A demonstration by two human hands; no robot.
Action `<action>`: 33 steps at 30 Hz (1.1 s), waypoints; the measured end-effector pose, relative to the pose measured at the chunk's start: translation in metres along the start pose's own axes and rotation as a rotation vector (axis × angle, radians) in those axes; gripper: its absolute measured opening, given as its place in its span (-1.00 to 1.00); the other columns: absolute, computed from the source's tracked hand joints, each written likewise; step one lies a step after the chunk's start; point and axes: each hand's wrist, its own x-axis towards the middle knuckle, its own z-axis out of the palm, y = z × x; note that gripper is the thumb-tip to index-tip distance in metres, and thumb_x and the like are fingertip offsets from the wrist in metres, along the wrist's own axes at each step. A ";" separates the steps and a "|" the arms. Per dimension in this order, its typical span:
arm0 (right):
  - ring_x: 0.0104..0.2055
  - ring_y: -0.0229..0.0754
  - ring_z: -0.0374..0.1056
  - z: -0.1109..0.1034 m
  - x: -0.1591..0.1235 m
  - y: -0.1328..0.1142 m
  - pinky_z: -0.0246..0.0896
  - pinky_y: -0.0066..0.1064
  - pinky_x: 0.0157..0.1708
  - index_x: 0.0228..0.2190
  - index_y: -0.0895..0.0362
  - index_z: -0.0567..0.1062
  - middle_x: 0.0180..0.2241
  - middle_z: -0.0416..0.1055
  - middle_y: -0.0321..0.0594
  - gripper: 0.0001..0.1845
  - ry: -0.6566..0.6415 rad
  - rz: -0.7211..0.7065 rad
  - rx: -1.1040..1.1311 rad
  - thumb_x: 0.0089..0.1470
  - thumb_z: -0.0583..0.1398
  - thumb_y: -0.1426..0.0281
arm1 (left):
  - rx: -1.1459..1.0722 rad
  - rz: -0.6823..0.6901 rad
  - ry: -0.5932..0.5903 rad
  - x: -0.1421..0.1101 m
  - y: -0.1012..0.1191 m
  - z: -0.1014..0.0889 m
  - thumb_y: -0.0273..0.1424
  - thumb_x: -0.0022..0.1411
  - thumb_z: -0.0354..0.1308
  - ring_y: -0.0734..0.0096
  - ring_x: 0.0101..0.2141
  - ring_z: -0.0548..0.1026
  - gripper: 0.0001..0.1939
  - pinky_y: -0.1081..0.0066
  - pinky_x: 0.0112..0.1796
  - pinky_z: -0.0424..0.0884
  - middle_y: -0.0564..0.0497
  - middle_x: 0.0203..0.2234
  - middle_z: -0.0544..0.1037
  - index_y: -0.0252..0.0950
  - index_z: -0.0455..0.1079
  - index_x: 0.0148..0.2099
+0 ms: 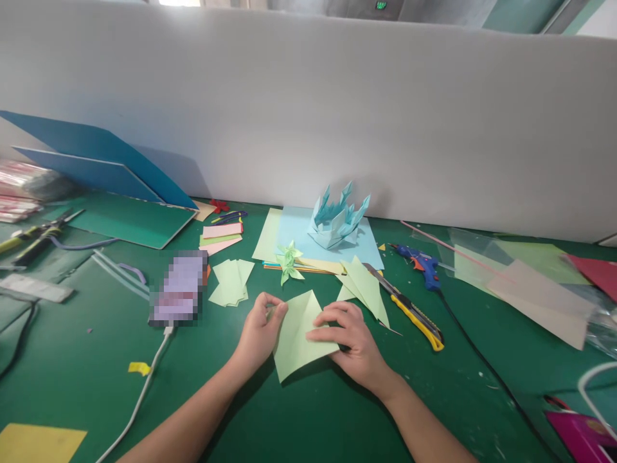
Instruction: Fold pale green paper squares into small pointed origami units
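Observation:
A creased sheet of light green paper (297,347) is held between my two hands just above the table. My left hand (263,328) pinches its left edge between thumb and fingers. My right hand (351,341) grips the right side, fingers on top and the thumb hidden underneath. Beyond the sheet lie green folded paper flowers (289,262) and a light blue folded paper crown shape (332,225), which sits on a stack of coloured paper (267,238). Cut light green pieces (364,286) lie past my right hand; smaller green slips (230,283) lie past my left.
Right of my hands are a yellow utility knife (414,315) and a blue glue gun (424,265) with a black cord. To the left, a phone (180,286) has a white cable (149,379). Pliers (43,238) and a blue folder (116,167) are farther left. A white partition (308,116) rises behind.

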 end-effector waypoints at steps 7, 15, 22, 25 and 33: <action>-0.17 -0.15 0.29 0.003 -0.004 0.003 0.11 -0.26 -0.18 -0.22 0.02 0.55 -0.01 0.43 -0.27 -0.56 -0.262 -0.007 0.088 -0.04 0.05 0.65 | 0.120 0.043 -0.076 -0.003 -0.002 -0.003 -0.20 0.12 -0.03 0.43 -0.53 0.30 -0.80 0.43 -0.47 0.23 0.16 -0.61 0.29 -0.22 0.20 -0.42; -0.14 -0.17 0.43 0.003 0.000 0.000 0.12 -0.28 -0.12 -0.24 0.03 0.55 -0.06 0.47 -0.15 -0.75 -0.309 0.011 0.291 0.20 0.06 0.33 | 0.118 0.037 -0.123 -0.005 0.000 -0.002 -0.23 0.11 -0.03 0.46 -0.57 0.26 -0.82 0.45 -0.50 0.19 0.18 -0.64 0.27 -0.23 0.18 -0.42; -0.45 -0.21 0.40 0.004 0.004 -0.004 0.25 -0.39 -0.40 -0.44 0.06 0.59 -0.48 0.57 -0.25 -0.74 -0.073 0.300 0.387 0.10 0.16 0.20 | 0.068 0.059 -0.144 -0.009 -0.001 0.004 -0.20 0.12 -0.02 0.48 -0.59 0.21 -0.79 0.49 -0.53 0.17 0.19 -0.66 0.21 -0.23 0.19 -0.41; -0.48 -0.22 0.38 0.003 0.004 -0.005 0.26 -0.40 -0.42 -0.47 0.06 0.59 -0.50 0.57 -0.25 -0.74 -0.048 0.314 0.404 0.07 0.19 0.19 | 0.033 0.041 -0.141 -0.009 -0.002 0.005 -0.18 0.12 -0.01 0.50 -0.60 0.20 -0.77 0.51 -0.56 0.15 0.20 -0.67 0.19 -0.23 0.19 -0.40; -0.42 -0.22 0.45 0.002 0.004 -0.006 0.32 -0.42 -0.37 -0.49 0.06 0.58 -0.48 0.57 -0.24 -0.85 -0.011 0.247 0.462 0.00 0.26 0.26 | -0.024 0.031 -0.172 -0.007 -0.002 0.003 -0.20 0.08 0.07 0.57 -0.64 0.20 -0.78 0.54 -0.60 0.13 0.18 -0.64 0.29 -0.25 0.25 -0.39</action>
